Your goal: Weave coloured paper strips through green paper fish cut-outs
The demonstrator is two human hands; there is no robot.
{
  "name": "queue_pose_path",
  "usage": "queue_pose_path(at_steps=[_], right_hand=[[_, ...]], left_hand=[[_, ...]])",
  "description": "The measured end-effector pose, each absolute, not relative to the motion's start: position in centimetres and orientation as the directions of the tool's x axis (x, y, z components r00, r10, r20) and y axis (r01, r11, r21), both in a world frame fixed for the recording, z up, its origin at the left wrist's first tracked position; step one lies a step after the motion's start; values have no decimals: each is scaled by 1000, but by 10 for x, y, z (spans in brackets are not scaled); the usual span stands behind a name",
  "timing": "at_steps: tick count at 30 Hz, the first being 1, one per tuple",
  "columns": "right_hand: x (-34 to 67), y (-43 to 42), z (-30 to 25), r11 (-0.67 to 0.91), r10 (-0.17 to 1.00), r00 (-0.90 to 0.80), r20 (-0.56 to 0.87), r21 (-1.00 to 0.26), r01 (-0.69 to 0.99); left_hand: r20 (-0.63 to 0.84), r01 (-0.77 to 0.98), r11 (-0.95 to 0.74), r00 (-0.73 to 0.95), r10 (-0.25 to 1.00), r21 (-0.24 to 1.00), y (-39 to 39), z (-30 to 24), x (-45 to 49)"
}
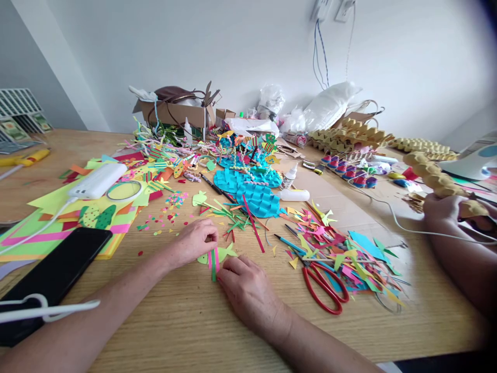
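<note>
My left hand (194, 239) rests on the wooden table (174, 321) with fingers curled, pinching the top ends of thin pink and green paper strips (214, 260). The strips lie across a small yellow-green paper fish (225, 253). My right hand (248, 290) lies just below, its fingertips pressing the lower ends of the same strips. Both hands sit close together at the table's front centre.
Red-handled scissors (324, 285) lie right of my hands beside a heap of paper scraps (349, 259). A black phone (58, 269) and coloured paper sheets (58, 217) lie left. Blue paper shapes (252, 194), glue bottles (289, 177) and boxes sit farther back. Another person's hand (442, 210) holds egg-carton pieces at right.
</note>
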State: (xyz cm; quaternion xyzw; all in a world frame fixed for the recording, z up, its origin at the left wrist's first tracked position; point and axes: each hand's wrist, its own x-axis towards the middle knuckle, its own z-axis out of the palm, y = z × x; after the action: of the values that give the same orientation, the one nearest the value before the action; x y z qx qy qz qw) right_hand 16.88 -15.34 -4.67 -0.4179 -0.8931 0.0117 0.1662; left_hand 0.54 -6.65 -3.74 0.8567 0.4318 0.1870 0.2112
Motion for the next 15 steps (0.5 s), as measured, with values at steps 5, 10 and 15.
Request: queue_pose_path(at_steps=[5,10,15], right_hand=[[169,-155,-44,653,749,-599,282,-163,739],[168,-158,-40,647,759,-597,259,-196,737],[171,-167,-29,645,764,-618,185,-264,718]], left_hand=[[142,678,-530,541,829,509,-68,-35,8],[134,686,-528,541,830,500,-71,-30,10],[147,703,-521,522,840,484,-70,-32,11]])
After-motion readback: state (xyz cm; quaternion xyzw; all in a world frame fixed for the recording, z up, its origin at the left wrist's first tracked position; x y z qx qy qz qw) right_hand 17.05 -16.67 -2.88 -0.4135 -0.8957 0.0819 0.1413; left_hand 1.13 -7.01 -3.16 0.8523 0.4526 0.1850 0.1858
